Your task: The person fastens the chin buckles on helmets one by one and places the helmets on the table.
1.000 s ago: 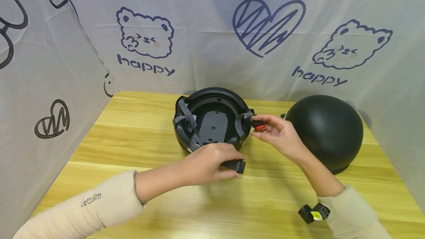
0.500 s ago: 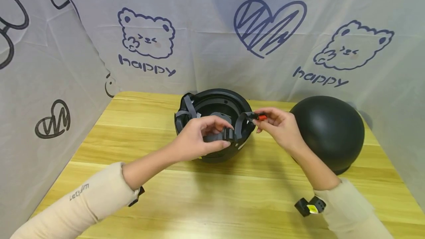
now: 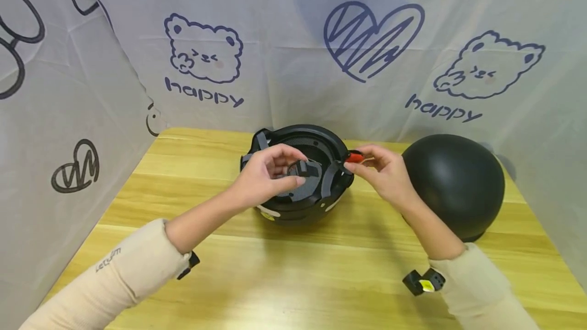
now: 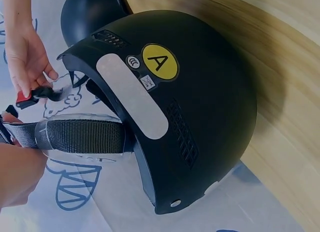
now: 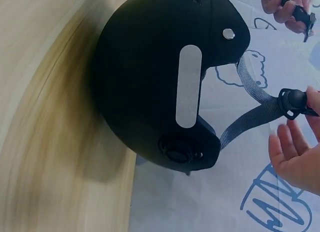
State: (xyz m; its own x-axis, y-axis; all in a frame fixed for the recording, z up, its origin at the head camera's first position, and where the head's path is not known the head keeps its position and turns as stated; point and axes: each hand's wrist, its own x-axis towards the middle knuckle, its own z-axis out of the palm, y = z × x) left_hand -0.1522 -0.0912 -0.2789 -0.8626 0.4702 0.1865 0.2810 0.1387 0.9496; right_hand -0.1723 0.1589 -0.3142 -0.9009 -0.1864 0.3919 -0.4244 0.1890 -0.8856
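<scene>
A black helmet (image 3: 302,214) lies upside down on the table, its padded inside facing up. Over its opening, my left hand (image 3: 263,174) holds the end of one chin strap (image 4: 82,137) by a black buckle part (image 3: 306,168). At the right rim, my right hand (image 3: 385,172) pinches a black buckle with a red tab (image 3: 354,157) between thumb and fingers. Grey webbing (image 5: 255,119) runs from that buckle to the helmet's side in the right wrist view. The two buckle parts are apart. In the left wrist view, the left fingertips are mostly cut off.
A second black helmet (image 3: 454,185) sits dome up, just right of my right hand. The wooden table (image 3: 275,279) ends at a white cloth backdrop (image 3: 284,85) with drawn bears and hearts. Wrist cameras (image 3: 424,281) sit at both cuffs.
My left hand has moved up from in front of the helmet to over its opening, bringing the strap end along. The right hand has risen slightly, still pinching the red-tabbed buckle.
</scene>
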